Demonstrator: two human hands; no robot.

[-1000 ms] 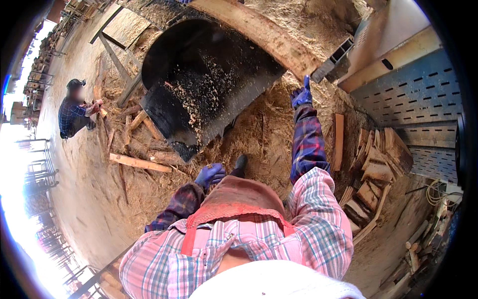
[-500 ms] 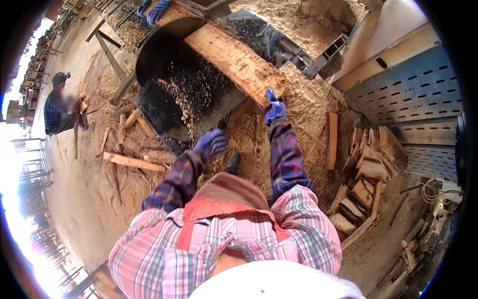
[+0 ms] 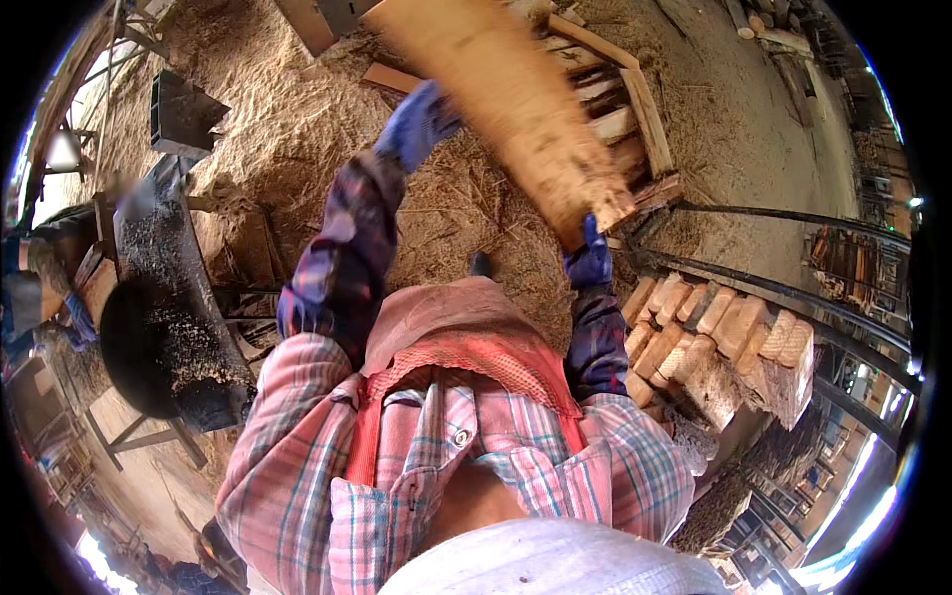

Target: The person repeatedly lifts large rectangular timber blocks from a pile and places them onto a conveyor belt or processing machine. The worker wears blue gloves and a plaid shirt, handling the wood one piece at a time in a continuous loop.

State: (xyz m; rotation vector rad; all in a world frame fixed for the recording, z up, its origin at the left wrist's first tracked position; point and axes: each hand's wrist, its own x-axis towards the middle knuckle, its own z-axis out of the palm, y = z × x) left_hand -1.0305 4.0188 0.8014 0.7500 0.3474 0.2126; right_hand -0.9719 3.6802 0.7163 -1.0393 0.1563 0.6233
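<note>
1. Both hands in blue gloves now grip a long, rough pale wooden slab: the left hand on its upper edge, the right hand closed under its near end.
2. A moment ago the slab lay over the black sawdust-strewn metal chute; it has since swung clear, now well left of the hands.
3. Stacked cut wooden blocks lie just right of the right hand, sawdust-covered ground beneath.

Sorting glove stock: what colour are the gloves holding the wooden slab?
Blue, on both the left hand and right hand; head view.
</note>
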